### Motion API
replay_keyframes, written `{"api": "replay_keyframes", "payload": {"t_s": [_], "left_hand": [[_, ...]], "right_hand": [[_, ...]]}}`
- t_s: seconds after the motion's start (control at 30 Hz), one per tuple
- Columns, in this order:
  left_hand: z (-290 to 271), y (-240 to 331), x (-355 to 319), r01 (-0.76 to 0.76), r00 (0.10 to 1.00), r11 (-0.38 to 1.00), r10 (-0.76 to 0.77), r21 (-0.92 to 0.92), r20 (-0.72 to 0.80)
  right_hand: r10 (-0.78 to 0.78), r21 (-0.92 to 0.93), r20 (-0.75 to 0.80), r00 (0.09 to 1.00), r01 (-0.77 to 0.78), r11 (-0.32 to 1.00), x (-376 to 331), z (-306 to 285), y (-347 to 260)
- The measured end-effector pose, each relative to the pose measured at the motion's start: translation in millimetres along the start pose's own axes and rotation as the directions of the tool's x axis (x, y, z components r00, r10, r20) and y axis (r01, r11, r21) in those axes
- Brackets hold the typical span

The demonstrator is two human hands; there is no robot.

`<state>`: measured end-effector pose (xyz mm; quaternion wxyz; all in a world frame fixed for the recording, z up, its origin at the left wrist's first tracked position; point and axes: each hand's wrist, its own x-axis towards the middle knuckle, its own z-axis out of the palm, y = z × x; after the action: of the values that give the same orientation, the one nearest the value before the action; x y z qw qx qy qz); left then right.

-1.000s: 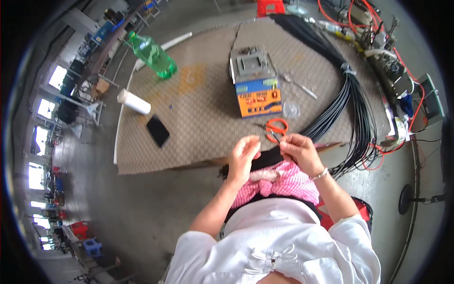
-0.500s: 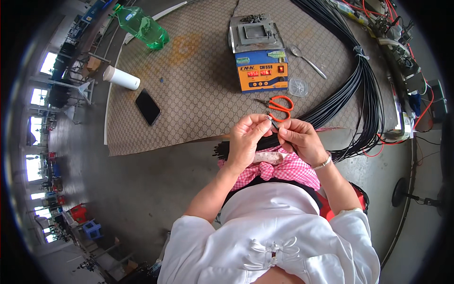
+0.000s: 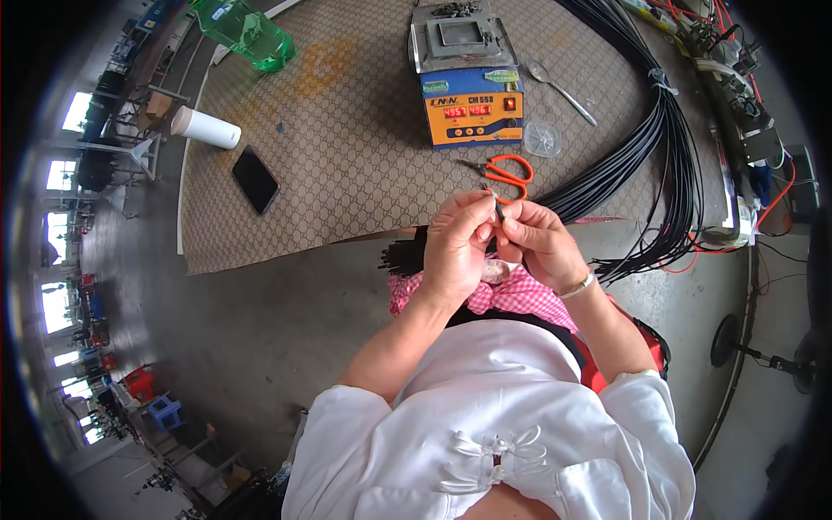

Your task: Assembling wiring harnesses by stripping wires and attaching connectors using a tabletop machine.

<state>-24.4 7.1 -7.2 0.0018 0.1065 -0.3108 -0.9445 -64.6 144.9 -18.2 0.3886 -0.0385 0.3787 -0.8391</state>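
Just past the table's front edge, my two hands meet fingertip to fingertip. A short dark piece of black cable (image 3: 499,211) stands up between them, its tip small and pale. My left hand (image 3: 452,251) pinches near that tip with thumb and forefinger. My right hand (image 3: 548,250) grips the cable from the other side, also in a pinch. The fingers hide most of its length. Beyond my fingertips lie scissors (image 3: 511,176) with orange handles. A thick bundle of black cables (image 3: 620,165) sweeps over the right side of the table, and cut cable ends (image 3: 403,257) show left of my left hand.
A blue-and-orange solder pot (image 3: 475,120) stands at the back, beside a spoon (image 3: 568,95) and a clear round dish (image 3: 543,139). To the left are a phone (image 3: 256,179), a white tumbler (image 3: 211,128) and a green bottle (image 3: 250,36). Pink checked cloth (image 3: 529,299) covers my lap.
My hands have drawn closer together, and the cable piece between the fingertips now points more upright. The view has shifted slightly; the table things keep their places.
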Motion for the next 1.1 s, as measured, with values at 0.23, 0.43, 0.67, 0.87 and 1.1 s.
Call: {"api": "replay_keyframes", "payload": {"t_s": [0.23,0.43,0.67,0.87,1.1], "left_hand": [[2.0,-0.1,-1.3,0.066,0.998,0.998,-0.067,0.008,0.020],[2.5,6.5,-3.8,0.145,0.988,0.989,-0.145,0.011,0.046],[5.0,11.4,-12.1,-0.134,0.990,0.869,0.134,0.476,0.035],[6.2,13.4,-14.1,-0.133,0.987,0.829,0.163,0.544,-0.007],[10.9,-0.8,-8.8,-0.198,0.976,0.945,0.215,0.260,-0.037]], "right_hand": [[0.064,0.093,0.059,0.996,-0.069,0.993,-1.0,-2.6,-1.3],[0.048,0.042,0.040,0.998,-0.050,0.998,-4.6,-2.7,-5.3],[-0.197,-0.386,-0.147,0.969,0.128,0.914,-6.5,-3.3,-13.1],[-0.394,-0.513,-0.050,0.918,0.315,0.799,-8.1,-3.3,-4.6],[-0.311,-0.323,-0.218,0.925,0.232,0.917,-8.0,9.9,-1.1]]}}
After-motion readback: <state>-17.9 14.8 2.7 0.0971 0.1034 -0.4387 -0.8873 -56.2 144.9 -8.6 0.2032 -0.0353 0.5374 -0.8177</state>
